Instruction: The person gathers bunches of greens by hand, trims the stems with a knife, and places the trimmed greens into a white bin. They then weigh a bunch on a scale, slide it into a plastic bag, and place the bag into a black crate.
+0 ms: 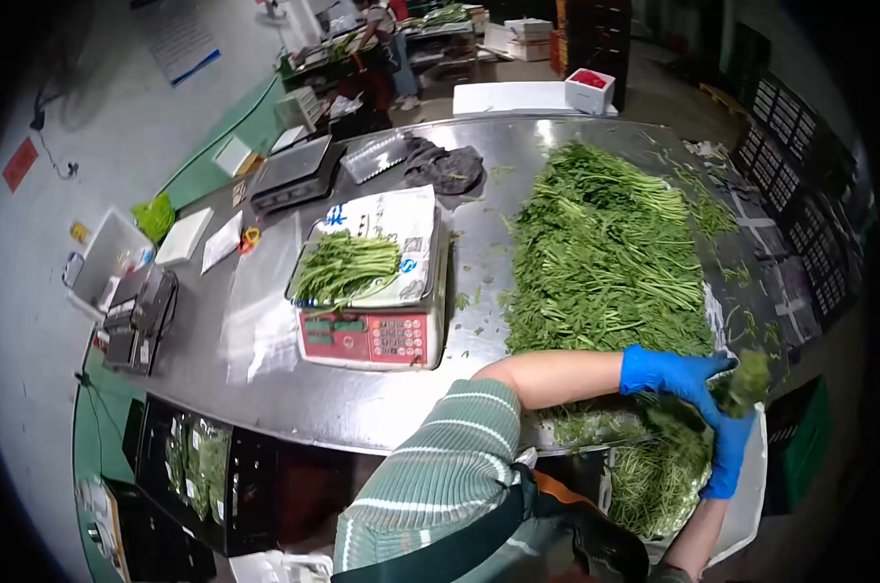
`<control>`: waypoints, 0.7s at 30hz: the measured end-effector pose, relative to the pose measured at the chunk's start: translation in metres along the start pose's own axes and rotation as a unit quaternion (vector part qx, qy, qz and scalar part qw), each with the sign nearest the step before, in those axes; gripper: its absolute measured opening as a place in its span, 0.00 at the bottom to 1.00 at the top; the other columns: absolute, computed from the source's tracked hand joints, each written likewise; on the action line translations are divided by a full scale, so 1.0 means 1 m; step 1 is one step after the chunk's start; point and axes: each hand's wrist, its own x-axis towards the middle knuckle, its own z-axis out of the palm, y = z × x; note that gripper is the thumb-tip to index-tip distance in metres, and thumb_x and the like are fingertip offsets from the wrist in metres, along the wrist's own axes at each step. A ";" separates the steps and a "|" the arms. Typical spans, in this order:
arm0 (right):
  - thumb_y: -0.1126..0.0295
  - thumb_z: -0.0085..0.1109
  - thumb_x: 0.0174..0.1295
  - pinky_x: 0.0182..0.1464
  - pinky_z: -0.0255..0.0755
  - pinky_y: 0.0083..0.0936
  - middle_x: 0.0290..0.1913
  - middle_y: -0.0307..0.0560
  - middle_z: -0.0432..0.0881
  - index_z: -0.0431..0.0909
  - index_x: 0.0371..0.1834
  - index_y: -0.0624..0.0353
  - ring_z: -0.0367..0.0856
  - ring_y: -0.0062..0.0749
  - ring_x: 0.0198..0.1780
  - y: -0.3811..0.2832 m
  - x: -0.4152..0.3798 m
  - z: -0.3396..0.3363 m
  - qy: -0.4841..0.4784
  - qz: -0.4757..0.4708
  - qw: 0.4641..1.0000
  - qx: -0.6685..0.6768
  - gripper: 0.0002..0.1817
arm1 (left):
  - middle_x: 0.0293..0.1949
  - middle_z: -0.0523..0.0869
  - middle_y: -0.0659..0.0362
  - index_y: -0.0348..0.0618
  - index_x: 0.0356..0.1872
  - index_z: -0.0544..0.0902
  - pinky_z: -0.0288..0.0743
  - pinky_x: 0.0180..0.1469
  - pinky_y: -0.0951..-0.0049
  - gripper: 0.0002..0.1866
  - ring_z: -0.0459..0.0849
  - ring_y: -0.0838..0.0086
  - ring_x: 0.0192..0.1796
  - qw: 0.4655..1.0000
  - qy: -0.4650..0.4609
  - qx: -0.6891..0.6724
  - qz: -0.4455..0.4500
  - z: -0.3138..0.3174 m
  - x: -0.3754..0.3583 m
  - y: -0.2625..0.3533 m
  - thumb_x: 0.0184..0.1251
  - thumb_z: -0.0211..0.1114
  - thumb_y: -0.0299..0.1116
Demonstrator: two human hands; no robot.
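Observation:
Both hands wear blue gloves at the lower right, close together over a white bin of cut greens. My left hand reaches across from the left, its fingers closed round leafy greens. My right hand comes up from below, its fingers closed on the same greens, which are blurred. A large pile of leafy greens lies on the metal table just beyond my left hand. Farther left, a small bunch of greens rests on a white bag on a red-fronted scale.
At the back left of the table are a dark scale, a clear tray and a dark cloth. Black crates stand at the right. A crate of packed greens sits below left. A person stands in the background.

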 end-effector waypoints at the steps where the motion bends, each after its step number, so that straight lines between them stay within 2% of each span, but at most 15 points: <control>1: 0.69 0.55 0.53 0.46 0.69 0.25 0.44 0.43 0.75 0.68 0.51 0.63 0.73 0.30 0.43 -0.035 -0.008 -0.006 0.082 0.057 0.989 0.105 0.21 | 0.63 0.57 0.46 0.38 0.65 0.44 0.54 0.63 0.71 0.54 0.57 0.67 0.65 0.998 -0.036 -0.046 0.036 -0.007 0.006 -0.011 0.41 0.73 0.36; 3: 0.72 0.53 0.50 0.44 0.69 0.26 0.42 0.44 0.76 0.70 0.48 0.63 0.74 0.31 0.41 -0.032 -0.028 -0.060 0.068 0.082 0.994 0.019 0.20 | 0.58 0.67 0.47 0.36 0.62 0.57 0.64 0.57 0.71 0.45 0.66 0.66 0.59 0.982 -0.057 -0.177 0.025 -0.019 0.002 -0.029 0.43 0.72 0.37; 4: 0.74 0.53 0.49 0.43 0.69 0.26 0.40 0.45 0.76 0.70 0.47 0.63 0.74 0.31 0.39 -0.014 -0.032 -0.095 0.051 0.122 0.984 -0.123 0.19 | 0.53 0.72 0.48 0.35 0.59 0.63 0.67 0.53 0.71 0.40 0.70 0.67 0.55 0.994 -0.053 -0.091 -0.018 -0.020 0.002 -0.039 0.44 0.71 0.37; 6: 0.77 0.52 0.46 0.40 0.69 0.27 0.38 0.45 0.77 0.72 0.45 0.64 0.75 0.32 0.37 0.065 -0.037 -0.181 0.002 0.155 0.828 -0.539 0.19 | 0.42 0.81 0.54 0.36 0.47 0.76 0.71 0.43 0.72 0.27 0.78 0.72 0.43 0.988 -0.055 0.110 -0.094 -0.013 -0.012 -0.039 0.45 0.70 0.39; 7: 0.79 0.51 0.44 0.39 0.70 0.27 0.36 0.46 0.78 0.72 0.44 0.64 0.76 0.33 0.36 0.105 -0.043 -0.221 -0.003 0.128 0.757 -0.641 0.19 | 0.42 0.81 0.54 0.36 0.46 0.77 0.71 0.43 0.72 0.27 0.78 0.72 0.43 0.988 -0.098 0.082 -0.085 -0.010 -0.023 -0.039 0.45 0.70 0.41; 8: 0.80 0.50 0.43 0.38 0.70 0.28 0.35 0.46 0.78 0.73 0.42 0.64 0.76 0.33 0.35 0.129 -0.039 -0.248 0.010 0.052 0.761 -0.647 0.19 | 0.42 0.81 0.53 0.35 0.45 0.77 0.72 0.43 0.73 0.27 0.78 0.72 0.42 0.988 -0.129 0.057 -0.070 -0.009 -0.026 -0.043 0.45 0.70 0.42; 9: 0.82 0.50 0.42 0.37 0.70 0.28 0.33 0.46 0.79 0.74 0.41 0.64 0.76 0.34 0.34 0.114 -0.023 -0.224 0.010 -0.016 0.815 -0.579 0.19 | 0.43 0.80 0.51 0.34 0.44 0.78 0.71 0.45 0.72 0.29 0.78 0.70 0.44 0.971 -0.175 -0.136 -0.093 -0.001 -0.027 -0.059 0.44 0.69 0.45; 11: 0.81 0.46 0.50 0.43 0.68 0.20 0.46 0.47 0.76 0.68 0.50 0.69 0.75 0.27 0.43 0.034 -0.010 -0.145 -0.049 0.205 0.914 -0.346 0.20 | 0.45 0.79 0.50 0.33 0.49 0.74 0.70 0.49 0.71 0.33 0.77 0.70 0.47 0.981 -0.106 -0.099 -0.129 0.011 -0.027 -0.069 0.44 0.70 0.46; 13: 0.81 0.47 0.51 0.43 0.69 0.22 0.43 0.48 0.77 0.67 0.51 0.69 0.76 0.28 0.42 -0.014 -0.008 -0.051 0.008 0.124 0.982 -0.145 0.21 | 0.49 0.76 0.51 0.33 0.54 0.69 0.68 0.52 0.71 0.36 0.74 0.69 0.51 0.988 -0.052 0.005 -0.142 0.014 -0.041 -0.040 0.45 0.70 0.45; 14: 0.80 0.50 0.49 0.42 0.69 0.24 0.41 0.50 0.78 0.67 0.50 0.71 0.76 0.30 0.41 -0.032 -0.010 -0.019 -0.065 0.022 0.950 -0.305 0.21 | 0.52 0.74 0.51 0.34 0.56 0.66 0.66 0.54 0.71 0.39 0.73 0.69 0.52 0.997 0.043 -0.057 -0.018 0.021 -0.045 -0.037 0.44 0.70 0.45; 15: 0.79 0.53 0.47 0.41 0.70 0.26 0.41 0.51 0.78 0.67 0.50 0.70 0.77 0.33 0.41 -0.033 -0.005 0.014 -0.093 -0.005 0.939 -0.332 0.23 | 0.54 0.72 0.51 0.34 0.58 0.63 0.65 0.56 0.71 0.42 0.72 0.68 0.54 0.978 0.139 -0.115 0.103 0.026 -0.049 -0.038 0.43 0.70 0.46; 16: 0.77 0.55 0.46 0.40 0.70 0.27 0.41 0.53 0.78 0.67 0.50 0.69 0.77 0.36 0.41 -0.027 -0.002 0.048 -0.122 -0.031 0.926 -0.357 0.24 | 0.55 0.70 0.51 0.35 0.58 0.62 0.62 0.58 0.70 0.41 0.69 0.67 0.56 0.962 0.107 -0.221 0.115 0.028 -0.044 -0.042 0.43 0.71 0.43; 18: 0.75 0.56 0.46 0.48 0.67 0.28 0.43 0.54 0.76 0.66 0.51 0.67 0.75 0.39 0.45 -0.024 -0.008 0.107 -0.110 0.034 0.875 -0.471 0.25 | 0.52 0.72 0.53 0.38 0.56 0.65 0.63 0.58 0.71 0.34 0.70 0.69 0.54 0.884 0.352 -0.282 0.121 0.030 -0.049 -0.055 0.45 0.68 0.36; 19: 0.74 0.58 0.44 0.47 0.68 0.31 0.44 0.56 0.76 0.65 0.53 0.67 0.75 0.43 0.45 -0.014 -0.007 0.120 -0.137 -0.003 0.886 -0.443 0.28 | 0.47 0.76 0.55 0.40 0.53 0.69 0.64 0.57 0.71 0.26 0.72 0.71 0.51 0.865 0.462 -0.194 0.020 0.029 -0.074 -0.031 0.49 0.64 0.31; 21: 0.72 0.61 0.42 0.54 0.63 0.34 0.53 0.59 0.69 0.59 0.59 0.64 0.70 0.46 0.54 -0.026 -0.011 0.155 -0.201 -0.049 0.912 -0.354 0.37 | 0.43 0.78 0.55 0.39 0.49 0.71 0.64 0.56 0.71 0.21 0.73 0.72 0.49 0.869 0.438 -0.135 0.189 0.004 -0.101 -0.039 0.51 0.61 0.29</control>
